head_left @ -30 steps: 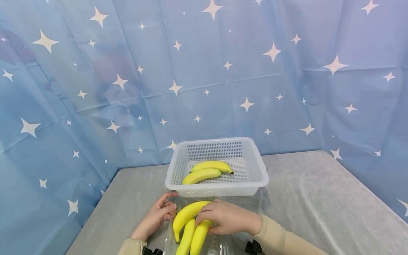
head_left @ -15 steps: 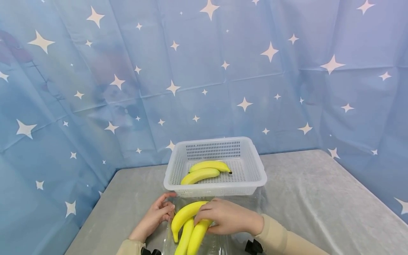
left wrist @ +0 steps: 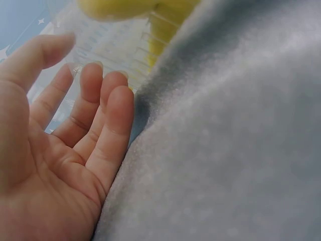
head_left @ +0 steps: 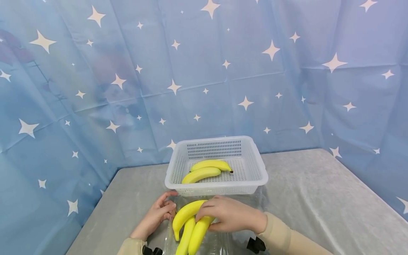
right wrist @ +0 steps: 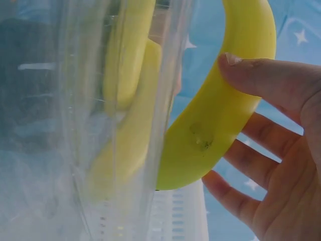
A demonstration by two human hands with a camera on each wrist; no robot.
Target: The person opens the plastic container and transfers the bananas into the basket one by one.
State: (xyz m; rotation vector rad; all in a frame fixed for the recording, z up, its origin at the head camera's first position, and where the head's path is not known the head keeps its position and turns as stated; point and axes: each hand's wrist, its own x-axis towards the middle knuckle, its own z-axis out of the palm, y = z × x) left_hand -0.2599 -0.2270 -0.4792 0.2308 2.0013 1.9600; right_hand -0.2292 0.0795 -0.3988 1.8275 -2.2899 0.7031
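My right hand (head_left: pixel 232 215) pinches a yellow banana (head_left: pixel 200 235), thumb on one side and fingers on the other. The right wrist view shows this banana (right wrist: pixel 215 120) with a dark blemish, beside the wall of a clear plastic container (right wrist: pixel 35 150). Through that wall, other bananas (right wrist: pixel 131 120) show. From the head, two more bananas lie at the container (head_left: pixel 224 244): a curved one (head_left: pixel 185 216) behind and a straighter one (head_left: pixel 185 238) in the middle. My left hand (head_left: pixel 156 215) rests at the container's left side, fingers loosely bent, holding nothing; its palm (left wrist: pixel 55 170) faces the wrist camera.
Right behind the clear container stands a white perforated basket (head_left: pixel 216 189) with two bananas (head_left: pixel 201 175) inside. A grey cloth (head_left: pixel 306 198) covers the table. A blue star-patterned curtain (head_left: pixel 204 71) hangs along the back and sides.
My right hand has risen slightly with the gripped banana, whose upper end has shifted a little up and right. The left hand and the other bananas look the same.
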